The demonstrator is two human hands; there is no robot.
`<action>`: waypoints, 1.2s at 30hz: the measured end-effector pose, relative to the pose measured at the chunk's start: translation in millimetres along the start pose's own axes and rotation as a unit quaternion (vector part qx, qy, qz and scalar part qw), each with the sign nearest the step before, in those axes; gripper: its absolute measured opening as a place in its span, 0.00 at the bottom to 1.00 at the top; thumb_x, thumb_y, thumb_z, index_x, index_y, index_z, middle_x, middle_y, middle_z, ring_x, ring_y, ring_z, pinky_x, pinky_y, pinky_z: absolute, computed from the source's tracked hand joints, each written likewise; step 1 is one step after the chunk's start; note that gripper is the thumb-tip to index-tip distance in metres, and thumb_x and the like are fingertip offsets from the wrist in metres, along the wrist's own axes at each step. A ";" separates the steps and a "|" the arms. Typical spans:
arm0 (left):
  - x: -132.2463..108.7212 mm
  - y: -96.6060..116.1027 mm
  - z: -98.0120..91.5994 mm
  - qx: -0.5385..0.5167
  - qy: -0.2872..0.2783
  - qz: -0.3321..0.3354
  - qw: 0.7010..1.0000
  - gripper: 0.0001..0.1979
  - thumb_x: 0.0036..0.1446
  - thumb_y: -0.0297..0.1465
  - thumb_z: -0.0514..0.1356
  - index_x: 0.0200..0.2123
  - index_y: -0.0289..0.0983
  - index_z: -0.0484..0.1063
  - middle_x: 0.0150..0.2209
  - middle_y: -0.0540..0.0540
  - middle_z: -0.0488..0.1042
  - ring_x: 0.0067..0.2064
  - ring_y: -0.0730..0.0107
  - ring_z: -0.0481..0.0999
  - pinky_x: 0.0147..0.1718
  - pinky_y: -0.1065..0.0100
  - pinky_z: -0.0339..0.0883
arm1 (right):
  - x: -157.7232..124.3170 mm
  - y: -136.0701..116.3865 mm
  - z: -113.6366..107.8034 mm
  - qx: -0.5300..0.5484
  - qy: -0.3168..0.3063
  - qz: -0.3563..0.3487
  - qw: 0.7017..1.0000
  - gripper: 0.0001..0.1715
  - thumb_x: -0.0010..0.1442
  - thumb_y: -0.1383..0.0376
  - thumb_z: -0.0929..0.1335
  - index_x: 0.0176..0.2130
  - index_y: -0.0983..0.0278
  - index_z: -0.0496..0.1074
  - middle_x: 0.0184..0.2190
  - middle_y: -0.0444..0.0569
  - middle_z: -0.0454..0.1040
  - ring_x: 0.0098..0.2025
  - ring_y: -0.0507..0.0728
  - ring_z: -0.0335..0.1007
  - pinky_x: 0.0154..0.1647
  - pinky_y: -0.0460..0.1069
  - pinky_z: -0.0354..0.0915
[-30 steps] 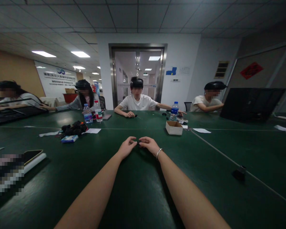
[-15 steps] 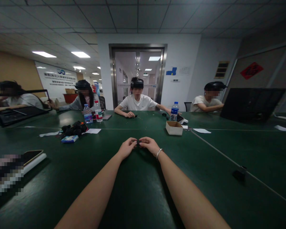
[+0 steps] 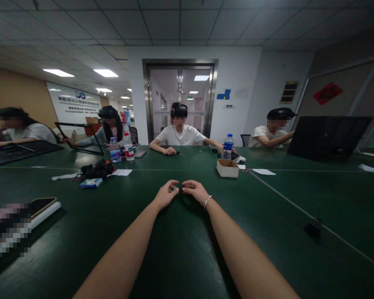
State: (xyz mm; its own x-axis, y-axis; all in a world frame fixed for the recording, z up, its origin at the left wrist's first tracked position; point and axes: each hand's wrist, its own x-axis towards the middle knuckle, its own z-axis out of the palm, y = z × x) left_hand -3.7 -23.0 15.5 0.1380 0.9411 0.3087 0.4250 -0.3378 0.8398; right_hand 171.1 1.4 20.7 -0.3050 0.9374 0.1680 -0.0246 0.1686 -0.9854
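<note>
My right hand (image 3: pixel 196 192), with a silver bracelet (image 3: pixel 208 202) at its wrist, pinches a small black piece (image 3: pixel 181 188) between thumb and fingertips. My left hand (image 3: pixel 166 195) is just left of that piece, its thumb and forefinger curved towards each other. Something tiny seems to lie between those left fingertips, too small to make out. A narrow gap shows between the two hands. Both are low over the green table (image 3: pixel 180 241), forearms reaching in from the near edge.
An open cardboard box (image 3: pixel 227 169) stands beyond my right hand, near a blue-capped bottle (image 3: pixel 227 147). To the left lie a black heap (image 3: pixel 96 170), a blue packet (image 3: pixel 91 183) and two more bottles. A black clip (image 3: pixel 314 224) sits at right. Several people sit opposite.
My left fingertips have drawn slightly away from the black piece, which stays in my right hand. At far left, a person has moved a black frame rightwards. The person at right has raised a forearm.
</note>
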 end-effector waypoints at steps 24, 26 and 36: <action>0.2 -0.1 0.4 -0.009 -0.001 0.008 1.000 0.20 0.49 0.41 0.57 0.45 0.38 0.68 0.38 0.45 0.71 0.31 0.73 0.70 0.34 0.69 0.65 | 2.6 5.5 -1.1 0.012 -0.001 -0.009 1.000 0.19 0.38 0.66 0.74 0.34 0.65 0.71 0.27 0.45 0.74 0.28 0.51 0.71 0.34 0.48 0.66; -0.4 0.4 0.0 -0.008 -0.001 0.015 1.000 0.20 0.49 0.39 0.58 0.45 0.38 0.69 0.40 0.45 0.70 0.30 0.74 0.69 0.33 0.69 0.65 | 3.3 6.3 -1.3 0.010 -0.002 -0.006 1.000 0.20 0.37 0.66 0.74 0.34 0.65 0.71 0.27 0.45 0.74 0.27 0.51 0.71 0.34 0.48 0.66; 3.1 -5.2 2.0 -0.018 -0.014 0.006 1.000 0.18 0.53 0.41 0.53 0.43 0.37 0.69 0.35 0.46 0.72 0.31 0.71 0.71 0.35 0.68 0.65 | 6.3 9.7 -2.8 0.014 -0.003 -0.003 1.000 0.21 0.37 0.65 0.74 0.35 0.66 0.71 0.29 0.46 0.75 0.27 0.51 0.71 0.34 0.48 0.66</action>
State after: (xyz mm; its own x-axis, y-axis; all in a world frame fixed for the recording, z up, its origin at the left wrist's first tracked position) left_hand -3.6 -18.3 11.2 0.1689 0.9367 0.3067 0.3914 -0.3493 0.8513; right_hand 171.6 9.8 12.3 -0.3108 0.9343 0.1745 -0.0524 0.1665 -0.9846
